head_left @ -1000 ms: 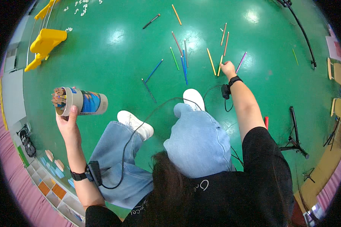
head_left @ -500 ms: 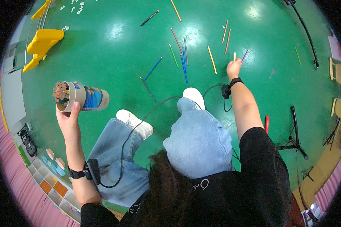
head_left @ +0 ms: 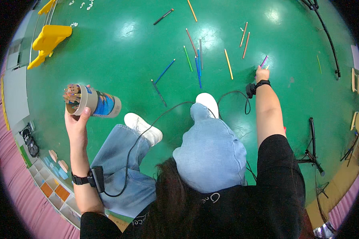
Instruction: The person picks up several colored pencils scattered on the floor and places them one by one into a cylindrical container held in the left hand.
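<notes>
A cardboard tube (head_left: 103, 104) with a blue picture lies tilted nearly sideways in my left hand (head_left: 77, 121), whose fingers wrap round it. Bunched coloured pencils (head_left: 71, 94) fill its mouth, which faces left. Out to the right, my right hand (head_left: 262, 74) is closed low over the green floor. A purple pencil (head_left: 264, 60) and the end of a pale yellow pencil (head_left: 267, 67) stick out past its fingers. Nearest on the floor are a yellow pencil (head_left: 228, 63) and two brownish pencils, one (head_left: 246, 45) close beside the other (head_left: 243, 34).
More pencils lie scattered ahead: green (head_left: 188, 58), blue (head_left: 165, 70), dark (head_left: 158, 93), grey (head_left: 201, 53) and others. A black cable (head_left: 147, 128) crosses my legs. Black stand legs (head_left: 313, 139) stand at right, a yellow plastic piece (head_left: 50, 40) far left, shelves (head_left: 56, 195) lower left.
My right hand has moved right and slightly nearer, and the purple and pale yellow pencils now sit close together at its fingers. The tube stays in my left hand; the view has shifted slightly.
</notes>
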`<state>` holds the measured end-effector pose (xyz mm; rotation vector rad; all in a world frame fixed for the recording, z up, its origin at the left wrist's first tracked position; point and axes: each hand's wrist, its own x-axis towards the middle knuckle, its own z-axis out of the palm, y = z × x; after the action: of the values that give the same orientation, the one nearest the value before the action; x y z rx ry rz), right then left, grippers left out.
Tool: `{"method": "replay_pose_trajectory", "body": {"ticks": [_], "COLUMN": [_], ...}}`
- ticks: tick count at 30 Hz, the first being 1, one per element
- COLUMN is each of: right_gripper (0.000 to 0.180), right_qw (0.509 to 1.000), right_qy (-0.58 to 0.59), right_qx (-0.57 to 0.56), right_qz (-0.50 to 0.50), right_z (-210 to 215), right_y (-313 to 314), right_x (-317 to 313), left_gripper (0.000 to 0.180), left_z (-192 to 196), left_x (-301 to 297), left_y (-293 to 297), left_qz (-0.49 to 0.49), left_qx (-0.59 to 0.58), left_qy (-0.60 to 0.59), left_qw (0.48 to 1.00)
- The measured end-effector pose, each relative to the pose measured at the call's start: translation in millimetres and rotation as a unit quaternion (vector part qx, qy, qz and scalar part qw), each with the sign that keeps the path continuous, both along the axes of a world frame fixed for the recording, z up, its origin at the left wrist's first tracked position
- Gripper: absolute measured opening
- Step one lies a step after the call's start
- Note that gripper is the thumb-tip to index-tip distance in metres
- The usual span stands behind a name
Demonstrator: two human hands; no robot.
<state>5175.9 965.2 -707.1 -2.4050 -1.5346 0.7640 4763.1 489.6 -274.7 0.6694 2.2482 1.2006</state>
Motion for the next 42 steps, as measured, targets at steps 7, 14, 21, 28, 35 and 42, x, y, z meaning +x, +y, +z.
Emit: {"method": "replay_pose_trajectory", "body": {"ticks": [7, 14, 21, 28, 35, 42], "right_gripper": [0.040, 0.033, 0.039, 0.031, 0.026, 0.037], "right_qw": [0.998, 0.993, 0.981, 0.967, 0.933, 0.922], "right_qy": [-0.037, -0.059, -0.082, -0.090, -0.026, -0.107], "right_qx": [-0.039, -0.088, -0.131, -0.054, 0.050, -0.067], "right_qz": [0.021, 0.048, 0.113, 0.234, 0.357, 0.367], "right_z": [3.6, 6.7, 46.1, 48.4, 41.1, 54.4], "right_y": [-20.7, -30.6, -89.3, -132.5, -121.2, -111.5], "right_x": [-23.0, -20.7, -32.7, -27.9, -60.6, -92.4], "left_gripper": [0.063, 0.060, 0.057, 0.059, 0.059, 0.058], "left_z": [-1.0, -8.8, -2.4, -4.7, -5.0, -6.0], "left_x": [4.0, -5.2, -0.7, -6.4, 0.4, 1.3], "left_y": [3.0, -6.9, -6.4, -11.8, -11.5, -15.5], "left_qz": [0.063, 0.079, 0.084, 0.057, 0.091, 0.091], "left_qx": [0.044, 0.033, 0.049, 0.035, 0.049, 0.060], "left_qy": [-0.047, -0.046, -0.044, -0.041, -0.035, -0.045], "left_qw": [0.996, 0.995, 0.994, 0.997, 0.994, 0.993]}}
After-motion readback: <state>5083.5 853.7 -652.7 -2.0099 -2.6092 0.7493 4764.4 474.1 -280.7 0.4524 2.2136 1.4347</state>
